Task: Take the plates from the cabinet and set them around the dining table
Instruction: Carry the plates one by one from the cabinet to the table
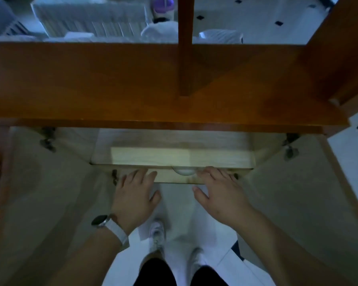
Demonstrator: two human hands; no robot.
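Note:
I look straight down at a brown wooden cabinet (132,79) with both doors swung open. Inside it is a pale shelf (174,155). Just below the shelf's front edge shows the white rounded rim of a plate (184,171); the rest of it is hidden under the shelf. My left hand (133,195), with a watch on its wrist, reaches in to the left of the rim with fingers apart. My right hand (217,193) reaches in to the right of the rim, also with spread fingers. Neither hand holds anything, and I cannot tell whether they touch the plate.
The open left door (39,193) and right door (293,193) flank my arms. A wooden post (185,38) rises from the cabinet top. White furniture (91,15) stands beyond. My white shoes (158,234) are on a pale floor with dark diamond tiles.

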